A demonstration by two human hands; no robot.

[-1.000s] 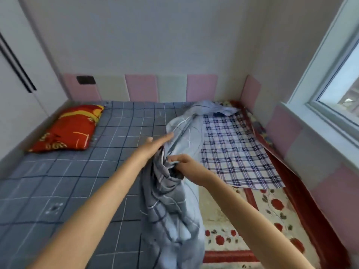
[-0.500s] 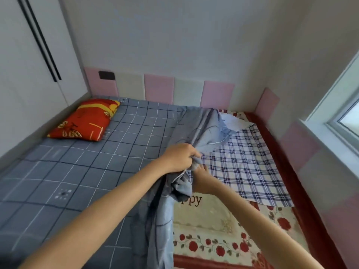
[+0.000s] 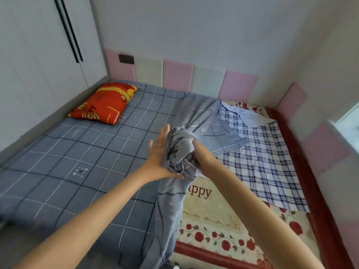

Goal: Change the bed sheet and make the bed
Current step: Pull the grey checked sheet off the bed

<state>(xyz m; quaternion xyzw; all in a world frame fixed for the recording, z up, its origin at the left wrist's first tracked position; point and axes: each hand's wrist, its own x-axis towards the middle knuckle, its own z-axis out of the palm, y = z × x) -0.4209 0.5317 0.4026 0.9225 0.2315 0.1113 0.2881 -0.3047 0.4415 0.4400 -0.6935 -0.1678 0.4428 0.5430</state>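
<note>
A blue-grey checked bed sheet point(image 3: 81, 148) covers the left half of the bed. Its right edge is pulled up into a twisted bunch point(image 3: 180, 150) above the middle of the bed, with a tail hanging toward the bed's foot. My left hand point(image 3: 159, 152) is flat, fingers straight, and presses against the left side of the bunch. My right hand point(image 3: 196, 147) is buried in the bunch, which is wound around it; only the wrist shows. Beneath lie a blue-and-white plaid cloth point(image 3: 258, 158) and a cream floral mat with red roses point(image 3: 213, 220).
A red and yellow pillow point(image 3: 104, 103) lies at the far left corner of the bed. White wardrobe doors point(image 3: 38, 55) stand along the left. Pink and white padded panels point(image 3: 178, 74) line the walls. A window sill point(image 3: 343, 125) juts out at the right.
My left hand let go of the bunch and opened flat against its side. The sheet is wound tighter over my right hand, and the view has shifted right.
</note>
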